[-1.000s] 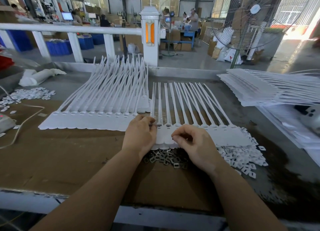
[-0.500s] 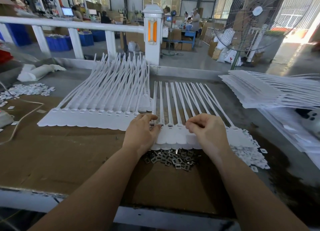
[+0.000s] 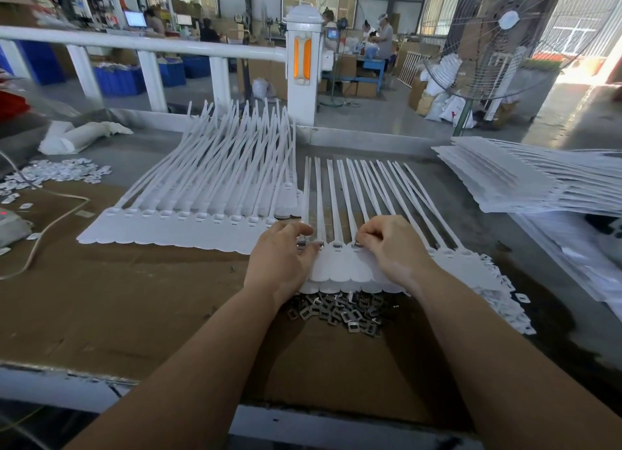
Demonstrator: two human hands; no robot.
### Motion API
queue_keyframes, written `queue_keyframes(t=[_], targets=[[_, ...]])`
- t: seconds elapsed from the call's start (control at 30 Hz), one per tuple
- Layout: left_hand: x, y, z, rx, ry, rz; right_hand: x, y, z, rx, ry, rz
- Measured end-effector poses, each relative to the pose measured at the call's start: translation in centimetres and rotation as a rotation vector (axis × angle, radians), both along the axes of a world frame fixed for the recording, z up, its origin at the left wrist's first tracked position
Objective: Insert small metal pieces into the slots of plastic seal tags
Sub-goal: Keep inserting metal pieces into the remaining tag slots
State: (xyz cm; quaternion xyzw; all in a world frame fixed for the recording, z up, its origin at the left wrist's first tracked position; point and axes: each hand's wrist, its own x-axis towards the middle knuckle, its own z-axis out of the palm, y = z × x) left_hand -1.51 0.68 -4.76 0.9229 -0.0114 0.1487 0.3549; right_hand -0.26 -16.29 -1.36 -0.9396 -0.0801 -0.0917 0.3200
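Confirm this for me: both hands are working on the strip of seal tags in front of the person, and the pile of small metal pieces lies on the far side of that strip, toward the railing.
Not quite. In the head view the metal pieces lie on the near side of the tag strip, toward the person, not toward the railing. The rest holds: left hand and right hand are both at the strip.

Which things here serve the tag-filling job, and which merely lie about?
In use: left hand, right hand, sheet of seal tags, pile of metal pieces.
Lying about: stacked tag sheets, cable, fan.
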Motion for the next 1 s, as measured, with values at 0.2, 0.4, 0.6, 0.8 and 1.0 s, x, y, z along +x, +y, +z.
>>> queue_keyframes(t=[0.2,0.4,0.6,0.8,1.0], targets=[[0.00,-0.05,0.12,0.005,0.010,-0.001,0.24,0.26,0.22,-0.034,0.029,-0.001],[0.00,-0.10,0.24,0.007,0.009,-0.001,0.50,0.27,0.24,-0.038,0.034,0.020],[-0.14,-0.14,0.23,-0.020,-0.007,-0.008,0.69,0.17,0.18,-0.054,0.030,0.033],[-0.11,-0.14,0.23,-0.007,-0.002,-0.012,0.36,0.15,-0.41,0.073,-0.054,-0.050],[-0.05,-0.13,0.23,-0.001,0.006,-0.010,-0.13,-0.17,-0.54,0.066,-0.083,-0.035]])
